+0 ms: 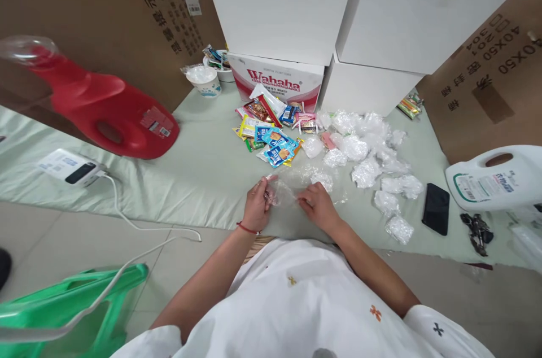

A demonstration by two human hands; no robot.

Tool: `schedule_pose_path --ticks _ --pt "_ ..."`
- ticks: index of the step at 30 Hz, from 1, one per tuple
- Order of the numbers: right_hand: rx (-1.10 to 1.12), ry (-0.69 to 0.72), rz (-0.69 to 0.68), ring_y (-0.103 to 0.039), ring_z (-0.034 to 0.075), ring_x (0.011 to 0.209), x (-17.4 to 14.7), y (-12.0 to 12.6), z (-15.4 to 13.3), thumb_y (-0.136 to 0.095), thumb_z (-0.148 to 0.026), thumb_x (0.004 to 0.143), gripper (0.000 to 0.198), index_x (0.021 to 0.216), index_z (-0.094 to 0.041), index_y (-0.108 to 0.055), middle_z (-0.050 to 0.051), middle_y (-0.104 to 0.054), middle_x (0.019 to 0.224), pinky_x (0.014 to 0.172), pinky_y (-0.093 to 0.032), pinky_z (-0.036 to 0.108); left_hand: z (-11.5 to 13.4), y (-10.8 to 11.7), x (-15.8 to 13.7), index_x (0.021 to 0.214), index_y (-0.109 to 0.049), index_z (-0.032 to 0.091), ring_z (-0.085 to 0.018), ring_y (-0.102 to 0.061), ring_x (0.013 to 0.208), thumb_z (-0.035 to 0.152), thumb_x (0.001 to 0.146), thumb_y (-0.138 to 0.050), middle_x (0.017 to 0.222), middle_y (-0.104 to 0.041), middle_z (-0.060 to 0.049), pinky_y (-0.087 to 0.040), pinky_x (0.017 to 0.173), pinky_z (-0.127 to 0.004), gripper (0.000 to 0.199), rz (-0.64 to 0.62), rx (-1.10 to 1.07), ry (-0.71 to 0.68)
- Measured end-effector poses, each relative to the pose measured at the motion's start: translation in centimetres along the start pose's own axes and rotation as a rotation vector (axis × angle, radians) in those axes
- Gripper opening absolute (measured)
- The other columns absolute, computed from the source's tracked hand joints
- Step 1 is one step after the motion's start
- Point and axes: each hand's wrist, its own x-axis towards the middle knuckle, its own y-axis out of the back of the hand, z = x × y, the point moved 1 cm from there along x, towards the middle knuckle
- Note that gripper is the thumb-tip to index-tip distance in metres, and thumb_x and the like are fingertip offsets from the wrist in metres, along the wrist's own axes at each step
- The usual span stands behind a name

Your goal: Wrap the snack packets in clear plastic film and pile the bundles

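Note:
Between my two hands, low over the front of the table, a piece of clear plastic film (284,193) is stretched. My left hand (256,204), with a red cord at the wrist, is closed on the film's left end, where something small and pinkish shows through. My right hand (318,206) pinches the film's right side. Just beyond my right fingers lies a crumpled clear plastic bundle (322,180). Colourful snack packets (275,143) are heaped behind my hands. To their right spreads a group of clear wrapped bundles (366,169); their contents are hard to make out.
White boxes (279,8) and a Wahaha carton (277,80) stand at the back. A red jug (114,112) and white power bank (70,167) are left. A black phone (436,209) and white jug (497,177) are right. A green stool (84,301) stands below left, crossed by a white cable (122,217).

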Motion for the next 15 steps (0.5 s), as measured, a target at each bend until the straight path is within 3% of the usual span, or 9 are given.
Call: schedule_pose_path --ticks 4,7,10,13,15 --pt "0.126 0.197 0.145 -0.053 0.024 0.093 -2.8 2.1 -0.4 -0.054 -0.024 0.102 0.023 0.099 -0.026 -0.076 0.007 -0.069 0.091 0.086 -0.047 0.041 0.2 1.4 -0.1 0.107 -0.073 0.016 -0.002 -0.028 0.037 0.064 0.075 -0.076 0.057 -0.052 0.009 -0.039 0.044 -0.020 0.058 0.115 -0.101 0.073" --pt "0.130 0.301 0.088 -0.054 0.025 0.097 -4.6 2.7 -0.6 -0.052 -0.020 0.101 0.027 0.095 -0.029 -0.077 0.007 -0.071 0.097 0.086 -0.048 0.044 0.7 3.0 -1.1 0.106 -0.072 0.016 -0.004 -0.042 0.043 0.059 0.074 -0.078 0.063 -0.058 0.006 -0.035 0.042 -0.018 0.054 0.138 -0.109 0.084" --pt "0.126 0.338 0.003 -0.055 0.024 0.097 -5.0 2.2 -0.3 -0.050 -0.018 0.101 0.030 0.088 -0.028 -0.075 0.007 -0.071 0.096 0.085 -0.050 0.043 1.4 6.0 -2.5 0.104 -0.069 0.017 -0.004 -0.045 0.046 0.041 0.068 -0.083 0.066 -0.059 0.006 -0.041 0.048 -0.017 0.046 0.169 -0.097 0.069" --pt "0.142 0.392 -0.050 -0.055 0.024 0.099 -4.7 1.9 0.3 -0.047 -0.016 0.102 0.033 0.087 -0.026 -0.074 0.008 -0.071 0.096 0.085 -0.051 0.041 2.1 9.8 -3.7 0.094 -0.063 0.019 -0.004 -0.041 0.044 0.026 0.060 -0.082 0.062 -0.056 0.009 -0.048 0.055 -0.020 0.040 0.346 -0.034 0.040" --pt "0.158 0.435 -0.090 -0.055 0.023 0.101 -4.7 2.0 0.7 -0.045 -0.014 0.103 0.034 0.088 -0.025 -0.073 0.008 -0.070 0.096 0.087 -0.052 0.040 2.9 11.5 -4.2 0.089 -0.058 0.021 -0.006 -0.042 0.047 0.024 0.061 -0.079 0.059 -0.052 0.011 -0.047 0.057 -0.021 0.035 0.505 0.044 -0.097"
